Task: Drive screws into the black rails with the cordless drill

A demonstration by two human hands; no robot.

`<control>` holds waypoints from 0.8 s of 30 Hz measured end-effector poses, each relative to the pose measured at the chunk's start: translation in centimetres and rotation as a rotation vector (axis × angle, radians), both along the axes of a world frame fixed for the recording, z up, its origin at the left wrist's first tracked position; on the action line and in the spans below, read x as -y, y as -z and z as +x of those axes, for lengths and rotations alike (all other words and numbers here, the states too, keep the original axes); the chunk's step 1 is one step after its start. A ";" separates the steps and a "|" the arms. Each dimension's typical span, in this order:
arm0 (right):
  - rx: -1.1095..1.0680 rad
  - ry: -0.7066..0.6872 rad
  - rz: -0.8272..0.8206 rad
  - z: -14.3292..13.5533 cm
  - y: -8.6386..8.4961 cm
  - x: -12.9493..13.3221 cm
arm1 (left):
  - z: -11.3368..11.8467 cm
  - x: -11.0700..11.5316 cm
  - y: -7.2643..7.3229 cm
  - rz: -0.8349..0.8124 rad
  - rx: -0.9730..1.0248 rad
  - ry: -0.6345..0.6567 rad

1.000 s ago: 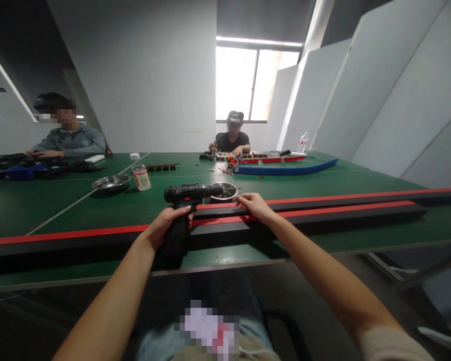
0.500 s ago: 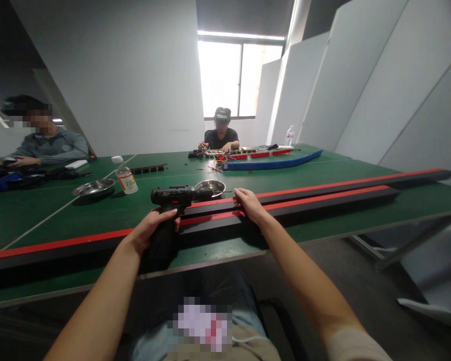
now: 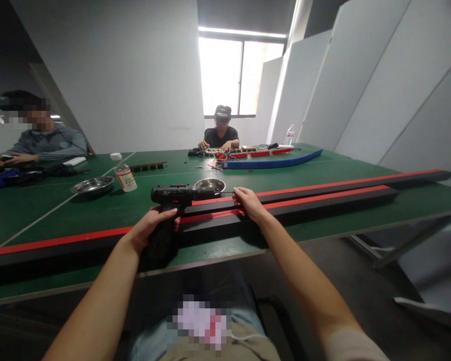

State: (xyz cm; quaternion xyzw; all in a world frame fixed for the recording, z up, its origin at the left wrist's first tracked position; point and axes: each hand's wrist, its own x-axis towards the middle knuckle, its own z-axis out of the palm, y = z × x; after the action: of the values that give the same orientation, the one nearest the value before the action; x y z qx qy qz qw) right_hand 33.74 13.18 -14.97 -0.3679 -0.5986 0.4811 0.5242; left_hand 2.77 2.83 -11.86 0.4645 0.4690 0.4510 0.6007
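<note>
My left hand (image 3: pixel 156 226) is wrapped round the grip of a black power drill (image 3: pixel 173 194), whose bit points to the right. At the tip of the bit, my right hand (image 3: pixel 246 200) is closed in a pinch; whatever lies between the fingertips is too small to make out. Beneath and beside the drill run long black bars with red tops, a nearer one (image 3: pixel 304 205) and a farther one (image 3: pixel 346 186). Just behind the drill's front end sits a round metal bowl (image 3: pixel 209 185).
On the left are a metal dish (image 3: pixel 92 186) and a bottle with a white cap (image 3: pixel 125 176). Farther back lie a curved blue strip (image 3: pixel 272 163) and red parts with wires (image 3: pixel 236 156). One person sits across the table, another at the left.
The pinched fingers of my right hand are at nearly the same spot by the bit's tip. The view has shifted very slightly; nothing was let go.
</note>
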 end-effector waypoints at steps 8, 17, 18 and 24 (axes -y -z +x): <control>0.135 0.058 0.080 0.1 0.4 -0.3 | 0.2 0.0 -0.1 0.016 -0.047 -0.016; 0.173 0.032 0.139 0.3 0.9 -0.7 | 0.4 -0.3 -0.7 -0.009 -0.125 -0.053; 0.175 0.038 0.149 0.3 0.8 -0.6 | 0.4 -0.2 -1.1 -0.005 -0.139 -0.060; 0.199 0.159 0.160 0.2 0.4 -0.1 | -1.7 0.3 -6.8 0.067 -0.384 -0.063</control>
State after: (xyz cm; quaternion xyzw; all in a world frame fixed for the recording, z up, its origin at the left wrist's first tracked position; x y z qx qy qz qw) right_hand 33.93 13.29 -15.32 -0.4173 -0.6529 0.3499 0.5265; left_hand 1.09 2.51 -5.01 0.5470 0.5738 0.3881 0.4701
